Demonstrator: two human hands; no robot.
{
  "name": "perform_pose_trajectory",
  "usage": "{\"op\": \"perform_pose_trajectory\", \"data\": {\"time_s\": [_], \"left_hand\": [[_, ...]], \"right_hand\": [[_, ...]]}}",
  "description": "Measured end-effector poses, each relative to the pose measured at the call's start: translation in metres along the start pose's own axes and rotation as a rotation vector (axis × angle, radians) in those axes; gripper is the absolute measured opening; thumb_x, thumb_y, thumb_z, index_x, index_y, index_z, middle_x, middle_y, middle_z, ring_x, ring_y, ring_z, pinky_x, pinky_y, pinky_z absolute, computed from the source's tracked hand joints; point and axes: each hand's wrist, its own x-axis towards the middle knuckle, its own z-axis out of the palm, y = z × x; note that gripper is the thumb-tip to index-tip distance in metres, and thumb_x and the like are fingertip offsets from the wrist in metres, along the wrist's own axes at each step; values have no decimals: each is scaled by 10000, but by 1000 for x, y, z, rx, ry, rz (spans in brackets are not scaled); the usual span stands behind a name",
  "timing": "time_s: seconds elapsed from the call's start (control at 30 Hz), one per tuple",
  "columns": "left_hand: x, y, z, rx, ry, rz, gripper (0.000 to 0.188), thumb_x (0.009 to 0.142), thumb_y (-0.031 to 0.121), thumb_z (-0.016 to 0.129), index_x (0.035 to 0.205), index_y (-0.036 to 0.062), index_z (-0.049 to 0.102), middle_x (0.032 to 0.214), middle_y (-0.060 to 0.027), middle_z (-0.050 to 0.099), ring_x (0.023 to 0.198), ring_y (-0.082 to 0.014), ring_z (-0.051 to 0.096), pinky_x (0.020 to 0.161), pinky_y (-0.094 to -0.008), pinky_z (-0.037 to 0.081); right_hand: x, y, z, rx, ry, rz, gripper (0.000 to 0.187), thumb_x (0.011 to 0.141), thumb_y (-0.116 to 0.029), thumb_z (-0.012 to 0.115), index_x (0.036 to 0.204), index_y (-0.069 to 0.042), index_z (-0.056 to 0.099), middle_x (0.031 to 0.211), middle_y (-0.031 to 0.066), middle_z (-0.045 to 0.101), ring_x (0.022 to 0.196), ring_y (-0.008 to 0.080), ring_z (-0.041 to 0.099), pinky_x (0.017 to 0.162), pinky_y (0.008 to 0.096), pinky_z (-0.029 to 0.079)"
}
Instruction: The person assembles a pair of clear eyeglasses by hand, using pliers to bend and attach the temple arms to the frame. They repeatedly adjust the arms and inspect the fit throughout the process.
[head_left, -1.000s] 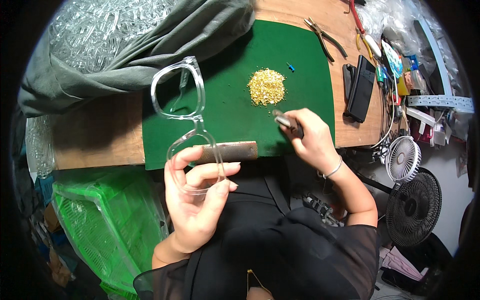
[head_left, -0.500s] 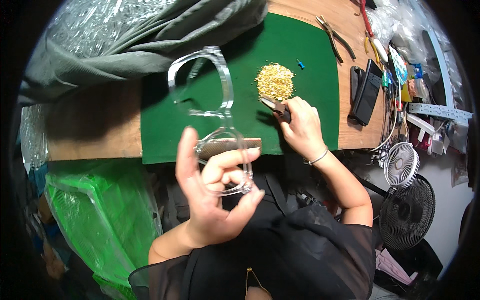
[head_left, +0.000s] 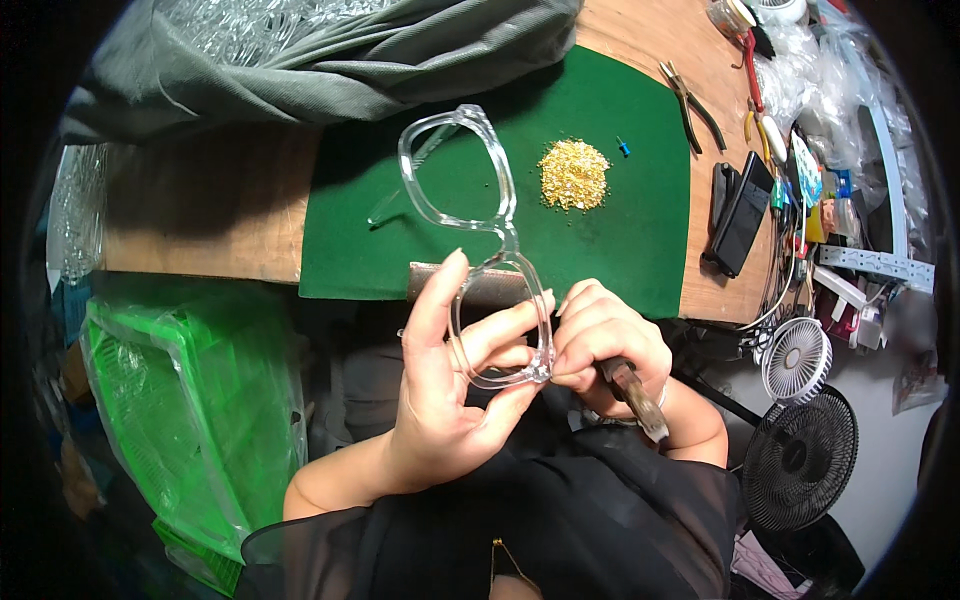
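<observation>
In the head view, the left hand [head_left: 440,395] is curled around the lower rim of a clear spectacle frame [head_left: 508,235], thumb beneath and fingers through the lens opening. The right hand [head_left: 615,345] is gripped around a metal-headed hand tool [head_left: 635,395], its fingertips meeting the frame's lower outer corner. So the hands come together at that corner; whether a small part is pinched there is too small to tell.

The frame is held up, seen across the near edge of a green mat [head_left: 640,250], which lies along the tabletop's [head_left: 200,230] near edge. A dark textured bar [head_left: 490,285] lies at that edge, behind the lower rim. The gold-coloured pile [head_left: 575,175] sits toward the mat's far right corner, with a blue pin [head_left: 623,148] between it and the mat's right edge.

For good work here, the left grip should probably stay close to the corner so the thin rim doesn't flex, without squeezing the lens opening. The tool's head, turned down and away, is best kept clear of the plastic while the fingertips work. Staying over the mat would likely help catch anything small that drops.
</observation>
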Motion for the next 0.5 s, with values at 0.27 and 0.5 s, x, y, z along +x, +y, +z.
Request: {"op": "perform_pose_trajectory", "data": {"time_s": [0.27,0.5], "left_hand": [[-3,-8,3,-3,37,52,913,707,-183,599,1386,-21,10,1324,-231,386,1058,-277,581,833,-307,527],[-2,-1,1,42,5,2,943,736,-165,545,1390,62,-95,1237,-288,478,1000,-263,616,886,-332,482]], "right_hand": [[2,0,1,7,-11,-70,139,690,-70,731,790,-56,636,757,38,614,664,194,557,641,323,419],[3,0,1,-23,-27,-81,161,673,-73,742,795,-53,639,750,37,603,671,201,555,647,330,424]]}}
